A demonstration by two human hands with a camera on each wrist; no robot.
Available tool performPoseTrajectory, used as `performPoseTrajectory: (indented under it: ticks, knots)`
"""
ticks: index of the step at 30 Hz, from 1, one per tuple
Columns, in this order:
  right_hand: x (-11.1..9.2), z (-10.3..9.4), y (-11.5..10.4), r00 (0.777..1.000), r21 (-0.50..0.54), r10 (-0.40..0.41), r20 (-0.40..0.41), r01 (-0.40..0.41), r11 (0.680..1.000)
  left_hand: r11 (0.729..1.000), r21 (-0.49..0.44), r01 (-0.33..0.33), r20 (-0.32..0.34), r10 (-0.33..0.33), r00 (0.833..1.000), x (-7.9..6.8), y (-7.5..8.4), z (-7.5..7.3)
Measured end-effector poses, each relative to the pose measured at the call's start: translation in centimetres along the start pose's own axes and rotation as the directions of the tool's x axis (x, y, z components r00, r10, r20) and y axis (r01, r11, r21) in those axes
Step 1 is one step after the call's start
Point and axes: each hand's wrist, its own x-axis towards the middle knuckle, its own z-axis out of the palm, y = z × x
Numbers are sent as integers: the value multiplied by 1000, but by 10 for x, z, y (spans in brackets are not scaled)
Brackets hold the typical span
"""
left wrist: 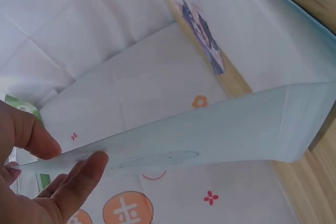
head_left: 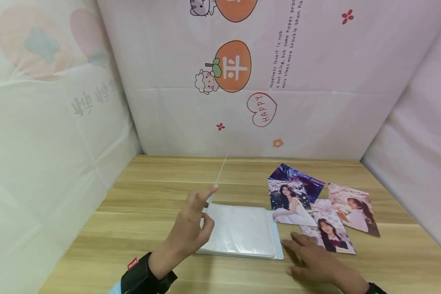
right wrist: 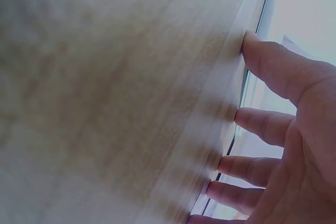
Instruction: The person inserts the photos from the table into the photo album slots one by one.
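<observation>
A photo album (head_left: 239,230) with clear sleeves and a pale blue edge lies open on the table. My left hand (head_left: 191,222) pinches its front cover (left wrist: 220,129) between thumb and fingers, and the cover stands nearly upright, edge-on in the head view. To the right of the album my right hand (head_left: 312,259) rests its fingertips on the tabletop, fingers spread. Just beyond that hand is a photo of a person in a dark top (head_left: 332,232). In the right wrist view the fingers (right wrist: 262,124) touch the wood and hold nothing.
Beside the album lie a photo of a person in a white dress (head_left: 290,204), purple-blue photos (head_left: 312,185) under it, and a pink photo (head_left: 356,212) farther right. White printed cloth (head_left: 169,122) walls off the back and both sides of the wooden table (head_left: 132,228).
</observation>
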Motion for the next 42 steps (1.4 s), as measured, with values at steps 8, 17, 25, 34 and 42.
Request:
performPoseTrajectory:
  ticks: [8,17,25,34,42]
  knots:
    - [-1,-2,-1,1000,14,11,23,-11,1000,999,-23,43,-108,-45,993,1,0,-19]
    - [-1,-3,-2,999,19,19,36,-20,1000,993,27,118,-217,-110,970,-6,-6,-35]
    - [0,-2,1,1000,13,-1,17,1,1000,936,122,330,-292,-284,913,-11,-13,-70]
    - [-1,-1,1,1000,15,-8,14,8,1000,725,173,666,-99,-660,745,-13,-14,-102]
    - [0,-2,-1,1000,16,-17,-3,17,1000,498,411,763,15,-841,541,-18,-20,-119]
